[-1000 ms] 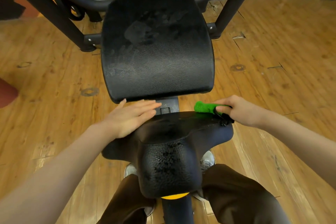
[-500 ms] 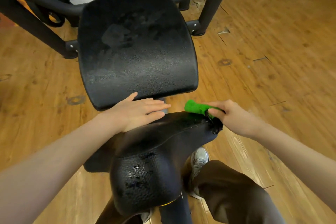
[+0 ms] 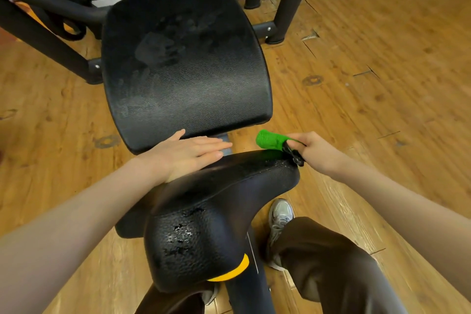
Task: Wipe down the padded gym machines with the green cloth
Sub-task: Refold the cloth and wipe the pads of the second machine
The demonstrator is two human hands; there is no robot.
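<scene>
Green cloth [image 3: 270, 139] now lifted off seat [image 3: 229, 186]

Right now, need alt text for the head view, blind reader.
Seen from above, a person's right hand grips a rolled bright green cloth at the far right corner of a black padded saddle-shaped gym seat, while the left hand rests flat on the seat's far edge. Beyond lies a smudged black rectangular back pad on a worn wooden plank floor.

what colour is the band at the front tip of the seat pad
Yellow-orange: a curved band under the nose of the black seat pad, clearest in the head view.
</scene>
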